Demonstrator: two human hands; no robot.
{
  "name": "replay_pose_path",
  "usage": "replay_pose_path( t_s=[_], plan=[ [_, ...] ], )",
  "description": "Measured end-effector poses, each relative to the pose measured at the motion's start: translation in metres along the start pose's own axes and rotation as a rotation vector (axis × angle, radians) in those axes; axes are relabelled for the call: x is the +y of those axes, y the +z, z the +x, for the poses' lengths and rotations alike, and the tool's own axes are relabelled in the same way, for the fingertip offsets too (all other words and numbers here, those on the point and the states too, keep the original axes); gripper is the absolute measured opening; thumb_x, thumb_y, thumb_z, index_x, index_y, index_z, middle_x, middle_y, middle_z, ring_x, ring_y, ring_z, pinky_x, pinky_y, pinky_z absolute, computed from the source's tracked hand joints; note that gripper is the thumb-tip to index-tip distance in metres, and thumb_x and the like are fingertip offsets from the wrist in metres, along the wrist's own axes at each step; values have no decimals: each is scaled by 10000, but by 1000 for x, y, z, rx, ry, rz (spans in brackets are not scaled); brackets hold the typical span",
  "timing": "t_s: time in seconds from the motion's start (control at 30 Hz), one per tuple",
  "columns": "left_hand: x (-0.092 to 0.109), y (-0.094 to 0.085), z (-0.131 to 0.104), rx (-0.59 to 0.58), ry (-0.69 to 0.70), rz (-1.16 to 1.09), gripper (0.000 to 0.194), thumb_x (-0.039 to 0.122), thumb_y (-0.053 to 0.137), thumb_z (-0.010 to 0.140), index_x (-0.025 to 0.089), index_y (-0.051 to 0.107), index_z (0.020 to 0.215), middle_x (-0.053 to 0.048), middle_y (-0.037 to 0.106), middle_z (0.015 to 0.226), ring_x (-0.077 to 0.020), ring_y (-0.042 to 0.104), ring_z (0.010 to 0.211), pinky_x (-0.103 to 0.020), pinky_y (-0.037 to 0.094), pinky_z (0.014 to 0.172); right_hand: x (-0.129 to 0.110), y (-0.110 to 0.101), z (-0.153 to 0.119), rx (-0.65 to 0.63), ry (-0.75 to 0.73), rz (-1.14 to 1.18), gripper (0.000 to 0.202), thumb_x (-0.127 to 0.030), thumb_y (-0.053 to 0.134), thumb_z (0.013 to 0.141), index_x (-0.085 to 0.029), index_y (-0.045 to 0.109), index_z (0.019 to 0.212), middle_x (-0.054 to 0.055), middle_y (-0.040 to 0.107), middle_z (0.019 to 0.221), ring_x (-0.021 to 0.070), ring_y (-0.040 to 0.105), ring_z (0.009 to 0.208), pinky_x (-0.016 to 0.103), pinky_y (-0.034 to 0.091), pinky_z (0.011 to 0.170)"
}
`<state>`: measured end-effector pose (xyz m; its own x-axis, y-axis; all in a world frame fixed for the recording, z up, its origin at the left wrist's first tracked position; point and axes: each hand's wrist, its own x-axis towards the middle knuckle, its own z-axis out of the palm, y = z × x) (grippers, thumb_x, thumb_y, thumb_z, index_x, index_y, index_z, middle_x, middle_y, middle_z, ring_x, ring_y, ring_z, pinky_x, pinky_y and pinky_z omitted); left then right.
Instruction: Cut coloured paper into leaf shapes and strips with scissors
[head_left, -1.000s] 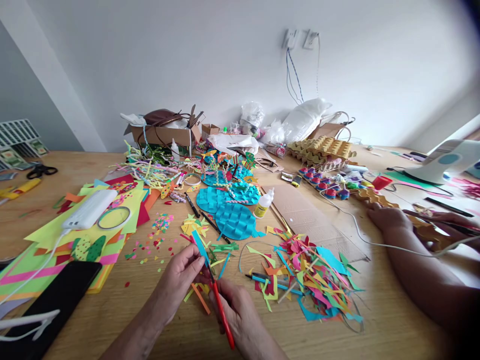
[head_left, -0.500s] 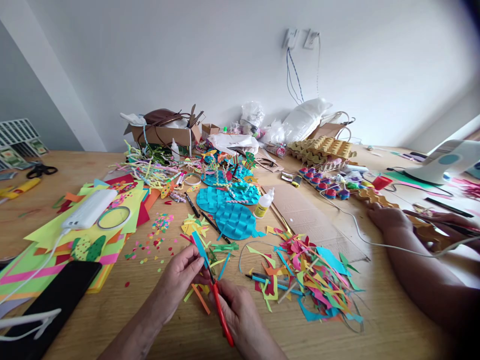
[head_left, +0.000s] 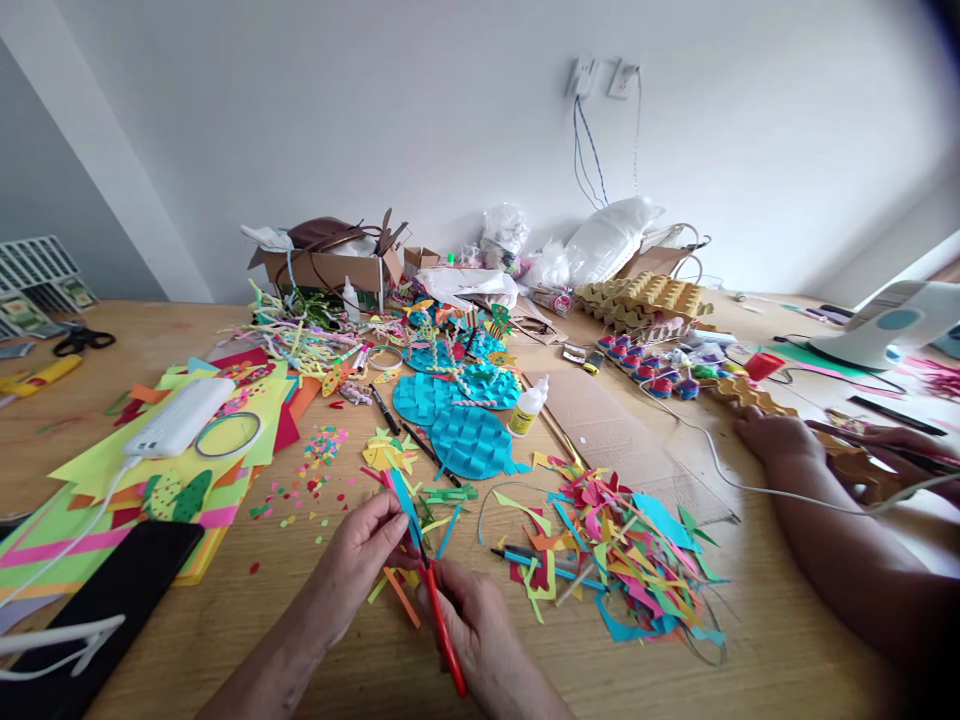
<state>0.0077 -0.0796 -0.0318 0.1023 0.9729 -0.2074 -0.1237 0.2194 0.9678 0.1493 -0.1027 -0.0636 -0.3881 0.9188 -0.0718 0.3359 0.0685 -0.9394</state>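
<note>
My left hand (head_left: 373, 538) pinches a narrow strip of blue paper (head_left: 402, 493), its free end pointing away from me. My right hand (head_left: 474, 610) is closed around red-handled scissors (head_left: 442, 625), whose blades lie along the strip close to my left fingers. Part of the blades is hidden behind the paper and fingers. Below and beyond my hands are orange and green paper scraps. A yellow paper fish (head_left: 388, 453) lies just beyond the strip. Farther off are blue woven paper discs (head_left: 471, 443) and a glue bottle (head_left: 528, 407).
A heap of coloured paper scraps (head_left: 634, 565) lies at right, near a cardboard sheet (head_left: 622, 430). Another person's hand (head_left: 776, 437) rests by an egg carton (head_left: 757, 394), with a cable crossing there. A power bank (head_left: 180, 415) and a black phone (head_left: 112, 600) are at left.
The blue strip has shifted slightly between my left fingers and the scissors. Both hands stay in nearly the same place, and the other person's arm looks unmoved.
</note>
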Motion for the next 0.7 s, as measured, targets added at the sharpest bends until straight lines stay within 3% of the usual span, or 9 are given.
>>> replay_pose_path(
  t_s=[0.47, 0.7],
  plan=[
    [-1, 0, 0, -19, -18, -35, 184, 343, 595, 712, 178, 536, 657, 22, 559, 645, -162, 568, 635, -278, 501, 591, 3, 0, 2, 8, -45, -1, 371, -426, 353, 827, -148, 455, 605, -31, 336, 573, 99, 302, 550, 206, 248, 484],
    [-2, -3, 2, 36, 6, -1, 195, 343, 583, 722, 180, 522, 633, 28, 539, 617, -137, 543, 616, -245, 502, 570, 1, -1, 2, 16, -30, -18, 379, -422, 362, 831, -143, 497, 612, -33, 350, 559, 99, 306, 538, 201, 251, 470]
  ],
)
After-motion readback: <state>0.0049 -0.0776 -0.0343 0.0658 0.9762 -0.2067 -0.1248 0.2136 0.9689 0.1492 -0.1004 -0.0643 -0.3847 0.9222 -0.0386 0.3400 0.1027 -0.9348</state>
